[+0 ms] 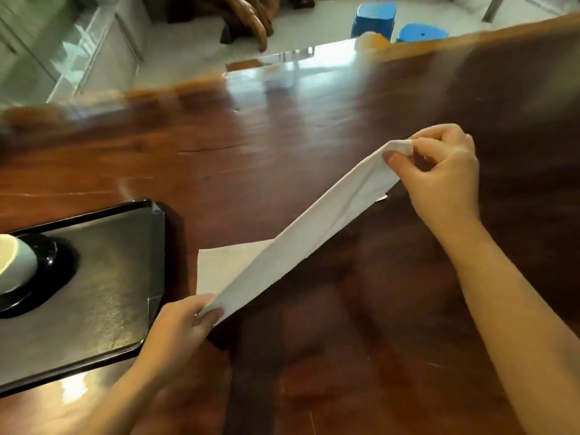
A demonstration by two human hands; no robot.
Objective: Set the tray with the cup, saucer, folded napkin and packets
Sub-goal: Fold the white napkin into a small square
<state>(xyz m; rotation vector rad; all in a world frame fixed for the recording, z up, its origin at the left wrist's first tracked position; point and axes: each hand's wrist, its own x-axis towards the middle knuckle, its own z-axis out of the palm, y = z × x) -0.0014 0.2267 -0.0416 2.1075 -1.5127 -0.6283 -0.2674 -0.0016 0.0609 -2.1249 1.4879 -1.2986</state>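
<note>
A white cloth napkin (301, 240) is stretched in a long band above the dark wooden table (314, 127). My left hand (182, 324) pinches its near corner and my right hand (442, 171) pinches its far corner; a lower flap of the napkin rests on the table. To the left lies a black tray (103, 296). On it stands a white cup (14, 262) on a black saucer (53, 271), cut off by the frame's left edge. A small pale-and-red scrap, perhaps a packet (381, 197), peeks out under the napkin's far end.
The table's far edge runs across the top of the view. Beyond it are two blue stools (375, 18) on a pale floor, a carved wooden piece (248, 20) and a glass cabinet (81, 54) at the far left.
</note>
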